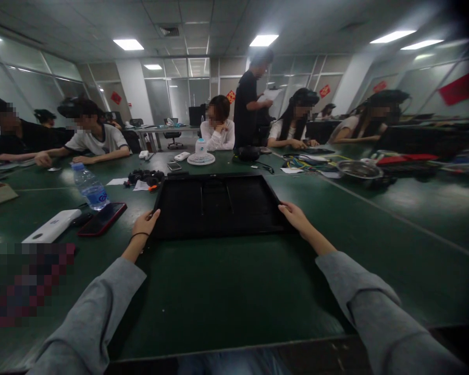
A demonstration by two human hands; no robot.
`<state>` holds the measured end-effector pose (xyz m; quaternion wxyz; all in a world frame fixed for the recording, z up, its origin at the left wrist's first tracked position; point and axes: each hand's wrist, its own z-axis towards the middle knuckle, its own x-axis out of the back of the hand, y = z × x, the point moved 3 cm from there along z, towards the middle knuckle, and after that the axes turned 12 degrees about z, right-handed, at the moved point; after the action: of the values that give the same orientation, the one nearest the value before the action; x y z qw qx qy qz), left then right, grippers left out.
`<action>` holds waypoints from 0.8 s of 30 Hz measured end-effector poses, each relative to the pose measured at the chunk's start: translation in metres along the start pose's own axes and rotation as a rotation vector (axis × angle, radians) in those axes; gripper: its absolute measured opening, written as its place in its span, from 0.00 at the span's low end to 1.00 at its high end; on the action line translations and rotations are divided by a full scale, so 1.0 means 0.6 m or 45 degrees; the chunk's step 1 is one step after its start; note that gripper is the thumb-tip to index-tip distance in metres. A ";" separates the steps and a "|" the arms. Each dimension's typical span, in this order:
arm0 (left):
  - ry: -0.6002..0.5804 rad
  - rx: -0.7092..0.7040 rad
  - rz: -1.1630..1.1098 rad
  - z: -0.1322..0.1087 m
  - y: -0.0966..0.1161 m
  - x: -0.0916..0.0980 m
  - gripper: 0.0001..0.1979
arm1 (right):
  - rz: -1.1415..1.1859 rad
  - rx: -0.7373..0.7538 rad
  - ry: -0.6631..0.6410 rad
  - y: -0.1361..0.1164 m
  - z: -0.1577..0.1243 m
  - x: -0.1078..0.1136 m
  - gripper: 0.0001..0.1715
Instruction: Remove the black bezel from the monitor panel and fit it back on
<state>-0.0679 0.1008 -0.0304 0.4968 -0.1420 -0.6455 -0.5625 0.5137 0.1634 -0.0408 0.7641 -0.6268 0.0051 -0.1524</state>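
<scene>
Between my hands is a wide black shallow tray (180,208) with a raised rim. A thin U-shaped bar lies across its dark inner face. My left hand (145,224), with a dark band at the wrist, grips the tray's left edge, thumb on top. At the opposite edge my right hand (297,216) is closed in the same way, its thumb over the rim. The fingers under the tray are hidden. I cannot tell whether the tray rests on the green table (226,291) or is slightly raised.
Left of the tray are a water bottle (89,188), a red-edged phone (102,219), a white device (52,226) and a dark tangled bundle (146,178). Beyond stand a small white fan (201,158), cables (308,162) and a metal bowl (359,170). Several people sit or stand around.
</scene>
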 end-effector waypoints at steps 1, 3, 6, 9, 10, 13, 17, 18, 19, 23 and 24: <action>0.014 -0.011 0.025 0.000 -0.001 0.000 0.28 | 0.009 -0.020 -0.023 -0.004 -0.005 -0.001 0.23; 0.013 -0.021 0.086 0.000 -0.002 -0.001 0.29 | 0.032 -0.027 -0.064 -0.011 -0.012 -0.003 0.25; 0.073 -0.066 0.151 -0.008 0.004 0.002 0.28 | 0.012 0.037 -0.037 -0.018 -0.016 -0.005 0.25; 0.348 -0.282 0.257 -0.037 0.035 0.017 0.28 | -0.012 0.061 0.015 -0.016 -0.011 -0.004 0.26; 0.424 -0.371 0.317 -0.051 0.049 0.020 0.28 | -0.001 0.048 0.012 -0.014 -0.009 -0.005 0.27; 0.432 -0.609 0.448 -0.090 0.088 0.022 0.24 | 0.072 0.070 -0.057 -0.009 -0.004 -0.011 0.28; 0.448 -0.521 0.498 -0.092 0.089 0.027 0.25 | 0.132 0.138 -0.119 -0.012 -0.001 -0.024 0.27; 0.444 -0.424 0.482 -0.080 0.078 0.029 0.26 | 0.147 0.112 -0.114 -0.013 -0.001 -0.025 0.26; 0.417 -0.319 0.457 -0.066 0.064 0.030 0.28 | 0.172 0.069 -0.114 -0.014 -0.001 -0.025 0.26; 0.036 -0.005 0.257 -0.008 0.006 0.016 0.29 | 0.377 -0.191 -0.239 -0.026 -0.009 -0.015 0.30; 0.000 -0.016 0.218 0.001 -0.003 0.014 0.29 | 0.419 -0.246 -0.291 -0.031 -0.014 -0.012 0.32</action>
<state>-0.0734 0.0979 -0.0248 0.5420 -0.1999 -0.6274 -0.5221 0.5009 0.1541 -0.0263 0.7106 -0.7011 0.0352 0.0475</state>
